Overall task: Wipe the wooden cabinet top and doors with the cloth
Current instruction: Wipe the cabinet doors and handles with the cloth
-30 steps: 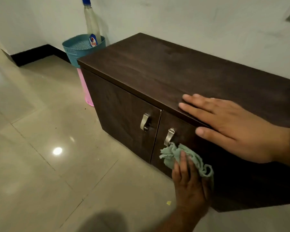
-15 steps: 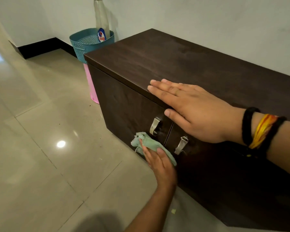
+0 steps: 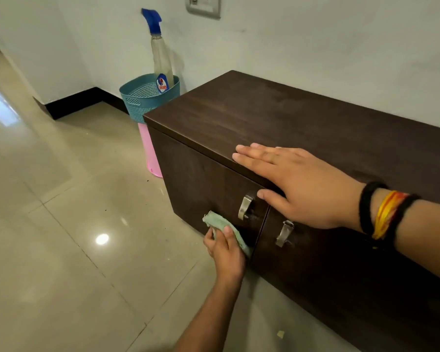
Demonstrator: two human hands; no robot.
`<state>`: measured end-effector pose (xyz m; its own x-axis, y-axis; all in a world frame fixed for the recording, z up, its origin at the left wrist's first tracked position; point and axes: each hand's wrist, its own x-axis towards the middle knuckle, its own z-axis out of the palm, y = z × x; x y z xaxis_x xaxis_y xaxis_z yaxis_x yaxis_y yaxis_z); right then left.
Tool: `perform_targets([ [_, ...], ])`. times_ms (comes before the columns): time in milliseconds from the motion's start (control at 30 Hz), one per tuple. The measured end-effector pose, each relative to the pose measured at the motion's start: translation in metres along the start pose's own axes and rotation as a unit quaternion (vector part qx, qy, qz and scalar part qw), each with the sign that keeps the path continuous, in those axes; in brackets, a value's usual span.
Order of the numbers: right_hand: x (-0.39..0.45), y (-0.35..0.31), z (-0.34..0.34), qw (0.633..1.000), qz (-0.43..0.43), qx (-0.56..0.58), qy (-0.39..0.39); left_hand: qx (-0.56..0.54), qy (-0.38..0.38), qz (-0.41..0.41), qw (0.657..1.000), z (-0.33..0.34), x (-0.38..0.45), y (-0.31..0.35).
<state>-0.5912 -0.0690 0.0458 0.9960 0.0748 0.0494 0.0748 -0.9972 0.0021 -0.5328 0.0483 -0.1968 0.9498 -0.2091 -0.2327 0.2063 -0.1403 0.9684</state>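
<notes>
A low dark wooden cabinet (image 3: 302, 123) stands against the wall, with two doors and two metal handles (image 3: 245, 207). My left hand (image 3: 225, 252) presses a pale green cloth (image 3: 217, 222) against the lower part of the left door (image 3: 196, 179), below its handle. My right hand (image 3: 297, 181) lies flat on the front edge of the cabinet top, fingers spread, thumb hanging over the door gap. Black and orange bands circle that wrist.
A teal basket (image 3: 142, 100) sits on a pink stand (image 3: 150, 153) left of the cabinet, holding a spray bottle (image 3: 160, 59) with a blue nozzle. Glossy floor tiles (image 3: 74, 224) spread to the left. A wall socket (image 3: 203, 6) is above.
My left hand slid the cloth leftward from the right door, past the handles, onto the lower left door. My right hand shifted left along the top edge. The view tilted up.
</notes>
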Motion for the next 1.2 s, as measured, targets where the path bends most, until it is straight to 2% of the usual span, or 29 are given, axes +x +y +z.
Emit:
perform_targets([
  [100,0.001,-0.008,0.003,0.997,0.015,-0.071,0.016,-0.006,0.028,0.139,0.990,-0.011,-0.013,0.040],
  [267,0.019,-0.020,0.005,0.990,0.124,-0.067,0.024,0.004,0.060,0.330,0.942,-0.022,-0.026,0.086],
  [400,0.024,-0.024,0.008,0.987,0.133,-0.085,0.029,-0.042,0.070,0.309,0.948,-0.026,-0.025,0.087],
  [567,0.025,-0.023,0.012,0.984,0.134,-0.110,0.029,0.033,0.021,0.400,0.916,-0.023,-0.028,0.072],
  [700,0.026,-0.024,0.011,0.984,0.137,-0.113,0.028,0.032,0.030,0.363,0.931,-0.016,-0.034,0.055],
  [800,0.025,-0.025,0.010,0.985,0.140,-0.099,0.027,0.014,0.020,0.331,0.943,-0.020,-0.037,0.069],
  [933,0.025,-0.023,0.009,0.986,0.140,-0.090,0.026,0.078,0.054,0.308,0.946,-0.014,-0.027,0.098],
  [1100,0.026,-0.024,0.009,0.984,0.146,-0.098,0.023,0.065,-0.002,0.351,0.934,-0.016,-0.022,0.065],
  [1200,0.026,-0.025,0.009,0.984,0.147,-0.100,0.022,0.073,-0.023,0.346,0.935,-0.016,-0.016,0.048],
])
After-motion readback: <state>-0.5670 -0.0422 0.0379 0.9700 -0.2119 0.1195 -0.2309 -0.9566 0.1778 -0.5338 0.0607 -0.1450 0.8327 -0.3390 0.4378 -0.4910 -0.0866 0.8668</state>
